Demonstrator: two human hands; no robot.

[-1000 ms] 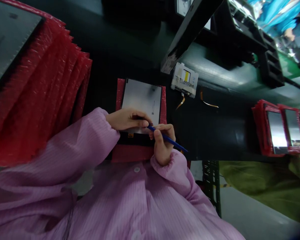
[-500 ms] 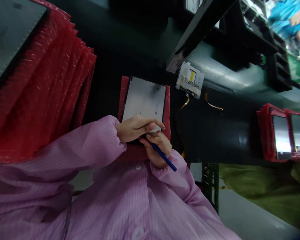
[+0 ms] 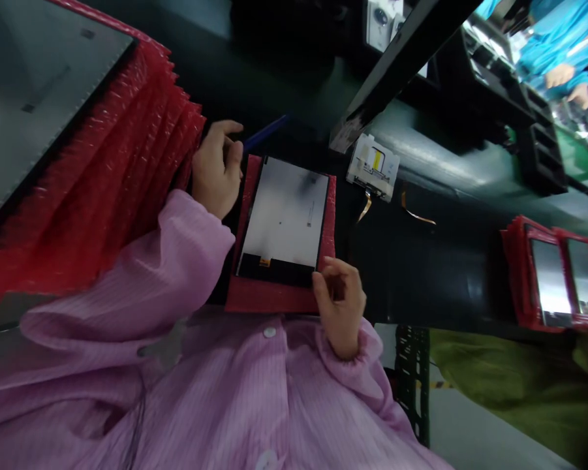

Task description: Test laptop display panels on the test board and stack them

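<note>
A grey display panel lies face up on a red bubble-wrap sheet on the dark bench in front of me. My left hand is at the panel's far left corner, closed around a blue pen that points away to the right. My right hand rests at the panel's near right corner with its fingers loosely curled. Its thumb touches the panel's dark edge, and it holds nothing. Both arms are in pink striped sleeves.
A thick stack of red bubble-wrap sleeves with a large panel on top fills the left. A small white module with orange flex cables lies beyond the panel. Two red-wrapped panels stand at the right. A black frame crosses overhead.
The blue pen has passed from my right hand to my left hand. The left hand moved off the panel to its far left corner. The right hand shifted to the near right corner.
</note>
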